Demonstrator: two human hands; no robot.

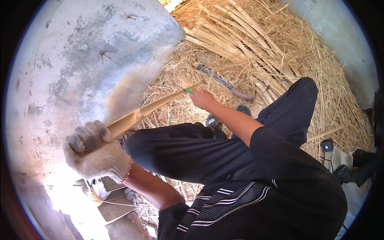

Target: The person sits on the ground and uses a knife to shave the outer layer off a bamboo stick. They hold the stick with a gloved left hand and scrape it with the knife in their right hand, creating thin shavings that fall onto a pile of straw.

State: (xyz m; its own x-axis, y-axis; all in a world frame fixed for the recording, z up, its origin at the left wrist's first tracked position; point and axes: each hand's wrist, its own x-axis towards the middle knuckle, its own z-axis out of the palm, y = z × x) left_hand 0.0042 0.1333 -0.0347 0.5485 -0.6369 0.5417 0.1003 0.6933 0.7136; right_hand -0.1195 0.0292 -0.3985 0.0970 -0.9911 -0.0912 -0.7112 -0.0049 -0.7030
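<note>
My left hand [94, 150], in a knitted work glove, is wrapped round the near end of a split length of bamboo [154, 106]. The bamboo slants up and away across my bent knee, hollow side up, with a node partway along. Near its far end, my right hand [202, 99] is bare and closed round a small tool with a green part [188, 91] showing. The tool's kind is hidden by my fingers; it sits against the bamboo or just over it.
A long curved tool with a wooden handle [242, 95] lies on the shavings [172, 116] past my right hand. Beyond it is a pile of split bamboo strips [240, 38]. A stained pale wall [80, 72] stands close on the left. A small black box [327, 145] is at right.
</note>
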